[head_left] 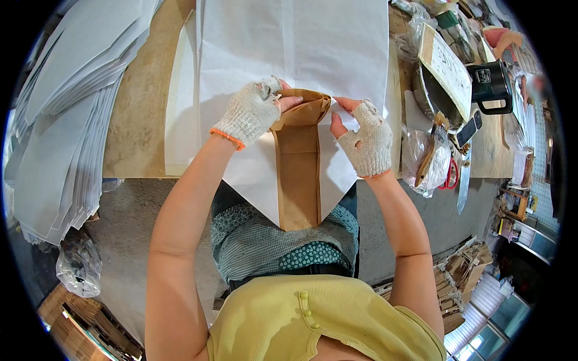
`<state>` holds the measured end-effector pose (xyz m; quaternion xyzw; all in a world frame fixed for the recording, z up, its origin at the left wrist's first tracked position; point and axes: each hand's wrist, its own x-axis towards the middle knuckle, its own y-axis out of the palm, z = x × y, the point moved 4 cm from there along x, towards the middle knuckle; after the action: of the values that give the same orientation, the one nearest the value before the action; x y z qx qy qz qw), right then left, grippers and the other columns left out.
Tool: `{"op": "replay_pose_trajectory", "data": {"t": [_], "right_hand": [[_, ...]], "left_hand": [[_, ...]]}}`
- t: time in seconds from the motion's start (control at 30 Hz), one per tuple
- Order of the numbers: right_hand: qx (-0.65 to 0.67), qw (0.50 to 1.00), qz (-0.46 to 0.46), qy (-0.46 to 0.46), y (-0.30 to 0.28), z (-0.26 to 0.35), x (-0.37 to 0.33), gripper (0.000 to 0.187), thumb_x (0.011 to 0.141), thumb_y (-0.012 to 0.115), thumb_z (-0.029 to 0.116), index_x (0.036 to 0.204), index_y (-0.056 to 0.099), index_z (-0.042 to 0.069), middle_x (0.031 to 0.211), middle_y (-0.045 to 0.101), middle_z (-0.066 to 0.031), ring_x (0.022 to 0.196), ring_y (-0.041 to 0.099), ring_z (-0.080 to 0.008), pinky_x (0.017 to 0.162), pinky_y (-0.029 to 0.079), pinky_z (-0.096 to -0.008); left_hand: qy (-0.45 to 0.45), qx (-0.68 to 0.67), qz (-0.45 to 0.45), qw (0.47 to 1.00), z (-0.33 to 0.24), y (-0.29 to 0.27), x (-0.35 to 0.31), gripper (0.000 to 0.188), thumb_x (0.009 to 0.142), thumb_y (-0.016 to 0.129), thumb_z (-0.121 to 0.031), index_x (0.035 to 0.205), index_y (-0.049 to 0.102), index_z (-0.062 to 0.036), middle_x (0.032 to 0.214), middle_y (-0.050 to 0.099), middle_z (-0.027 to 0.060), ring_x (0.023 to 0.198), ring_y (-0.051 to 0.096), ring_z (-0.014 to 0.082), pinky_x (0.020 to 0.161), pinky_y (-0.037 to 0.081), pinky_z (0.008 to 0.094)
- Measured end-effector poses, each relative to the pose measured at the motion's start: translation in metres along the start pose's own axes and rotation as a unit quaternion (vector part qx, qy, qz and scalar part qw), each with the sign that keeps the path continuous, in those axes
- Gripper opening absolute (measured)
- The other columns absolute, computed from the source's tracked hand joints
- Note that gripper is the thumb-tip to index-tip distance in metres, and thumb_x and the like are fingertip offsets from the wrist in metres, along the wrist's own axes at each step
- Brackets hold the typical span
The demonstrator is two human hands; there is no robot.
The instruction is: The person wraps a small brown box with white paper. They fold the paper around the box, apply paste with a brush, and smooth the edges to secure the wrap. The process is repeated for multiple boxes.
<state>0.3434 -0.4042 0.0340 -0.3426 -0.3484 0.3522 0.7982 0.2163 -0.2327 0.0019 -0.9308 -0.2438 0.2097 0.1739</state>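
Your gloves are off-white knit, the left glove [251,112] with an orange cuff. The paper sheet [289,48] is white, its inner strip [298,174] brown. Your top [313,319] is yellow, the apron [265,240] teal-checked. The mug [490,84] is dark green.

left hand [251,112] in worn glove pinches brown paper flap [303,108] | right hand [365,139] presses white paper sheet [289,48] | wooden table [139,114] below
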Motion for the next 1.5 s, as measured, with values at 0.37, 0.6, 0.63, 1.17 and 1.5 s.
{"op": "replay_pose_trajectory", "data": {"t": [0.37, 0.6, 0.63, 1.17, 1.5], "right_hand": [[-0.033, 0.999, 0.033, -0.001, 0.002, 0.007, 0.000, 0.033, 0.083, 0.070, 0.019, 0.113, 0.069, 0.006, 0.095, 0.069, -0.0149, 0.087, 0.067, -0.0329, 0.075, 0.053, -0.0410], [0.090, 0.988, 0.127, -0.010, -0.017, -0.003, 0.006, 0.026, 0.090, 0.062, 0.005, 0.115, 0.068, 0.009, 0.082, 0.066, -0.0093, 0.072, 0.066, -0.0211, 0.066, 0.052, -0.0327], [0.099, 0.985, 0.138, 0.024, -0.018, -0.004, 0.007, 0.023, 0.092, 0.061, 0.004, 0.114, 0.066, 0.009, 0.081, 0.066, -0.0082, 0.072, 0.066, -0.0195, 0.066, 0.052, -0.0319], [0.022, 0.985, 0.083, -0.151, -0.028, 0.009, 0.004, 0.039, 0.077, 0.064, 0.000, 0.114, 0.067, 0.011, 0.101, 0.070, -0.0088, 0.081, 0.067, -0.0274, 0.074, 0.054, -0.0382], [0.020, 0.987, 0.099, -0.128, -0.021, 0.006, 0.007, 0.038, 0.077, 0.072, 0.006, 0.114, 0.067, 0.016, 0.098, 0.068, -0.0067, 0.084, 0.066, -0.0271, 0.074, 0.053, -0.0381]], "left_hand": [[0.013, 0.015, -0.009, 1.000, 0.000, 0.001, 0.000, 0.038, 0.088, 0.073, -0.041, 0.102, 0.068, -0.0057, 0.084, 0.071, 0.0120, 0.077, 0.067, 0.0206, 0.071, 0.052, 0.0329], [0.065, -0.071, 0.067, 0.993, -0.001, 0.000, -0.010, 0.027, 0.081, 0.082, -0.020, 0.098, 0.068, -0.0051, 0.082, 0.070, 0.0036, 0.077, 0.063, 0.0104, 0.070, 0.051, 0.0256], [0.070, -0.068, 0.075, 0.992, -0.001, 0.001, -0.011, 0.029, 0.080, 0.083, -0.019, 0.099, 0.068, -0.0045, 0.082, 0.069, 0.0040, 0.077, 0.063, 0.0106, 0.070, 0.051, 0.0263], [0.080, -0.066, 0.046, 0.994, -0.013, 0.005, -0.012, 0.016, 0.091, 0.071, -0.010, 0.105, 0.066, -0.0036, 0.096, 0.070, 0.0033, 0.091, 0.065, 0.0118, 0.085, 0.052, 0.0270], [0.145, -0.103, 0.029, 0.984, -0.018, 0.009, -0.022, 0.031, 0.082, 0.071, 0.002, 0.110, 0.068, -0.0103, 0.096, 0.067, 0.0050, 0.092, 0.064, 0.0152, 0.081, 0.055, 0.0292]]}}
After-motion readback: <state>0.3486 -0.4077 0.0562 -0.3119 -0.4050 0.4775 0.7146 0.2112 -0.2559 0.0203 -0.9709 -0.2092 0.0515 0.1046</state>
